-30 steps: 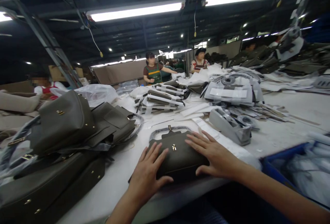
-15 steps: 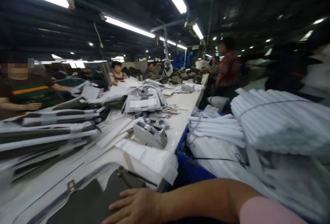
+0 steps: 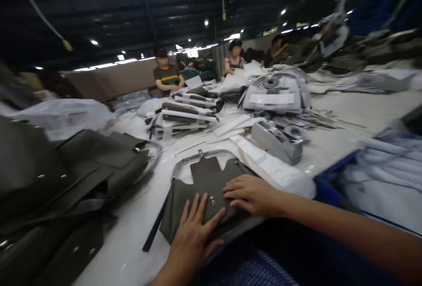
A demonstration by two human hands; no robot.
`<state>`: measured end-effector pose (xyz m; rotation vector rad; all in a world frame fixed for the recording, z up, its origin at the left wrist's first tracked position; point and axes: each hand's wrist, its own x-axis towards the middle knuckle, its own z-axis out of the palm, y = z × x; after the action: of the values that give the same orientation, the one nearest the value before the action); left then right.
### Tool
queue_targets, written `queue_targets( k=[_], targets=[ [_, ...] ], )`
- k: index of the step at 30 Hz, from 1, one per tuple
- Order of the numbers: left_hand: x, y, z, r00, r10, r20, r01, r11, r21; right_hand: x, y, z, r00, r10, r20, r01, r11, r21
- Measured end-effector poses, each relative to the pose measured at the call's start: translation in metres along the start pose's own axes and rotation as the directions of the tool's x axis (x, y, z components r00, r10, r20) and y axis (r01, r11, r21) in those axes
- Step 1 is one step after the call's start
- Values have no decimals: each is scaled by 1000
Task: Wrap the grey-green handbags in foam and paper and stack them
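Note:
A dark olive bag with a gold clasp lies flat on the white table, close to my body. My left hand rests on its lower front, fingers spread. On the bag's right side lies my right hand, palm down with its fingers stretched out. Neither hand grips anything. The bag's handle, under clear wrapping, curves away at the top, and a dark strap sticks out at lower left.
More olive bags are heaped at left. Beyond are stacked wrapped pieces, a grey tape dispenser, a white padded roll and grey bundles. A blue bin stands right. People sit across the table.
The view has swung left, bringing the heap of olive bags into sight. My left hand now shows on the bag. My right hand still lies on it.

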<state>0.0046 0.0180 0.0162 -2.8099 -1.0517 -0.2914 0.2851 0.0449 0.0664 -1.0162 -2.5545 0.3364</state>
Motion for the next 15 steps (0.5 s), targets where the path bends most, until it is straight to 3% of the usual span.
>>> queue_targets(
  k=[3, 7, 9, 13, 15],
  targets=[
    [4, 6, -10, 999, -36, 11, 36, 999, -6, 29, 0, -16, 999, 40, -27, -38, 996, 79],
    [2, 10, -12, 999, -29, -13, 29, 999, 35, 53, -2, -12, 994, -101, 49, 98, 993, 67],
    [-2, 7, -10, 999, -5, -37, 9, 994, 105, 61, 0, -5, 981, -158, 111, 151, 986, 68],
    [-8, 3, -2, 988, 100, -113, -73, 973, 220, 66, -11, 1, 976, -141, 163, 142, 990, 7],
    [1, 4, 9, 975, 115, -192, -75, 976, 206, 68, -18, 0, 966, -131, 224, 114, 990, 87]
  ],
)
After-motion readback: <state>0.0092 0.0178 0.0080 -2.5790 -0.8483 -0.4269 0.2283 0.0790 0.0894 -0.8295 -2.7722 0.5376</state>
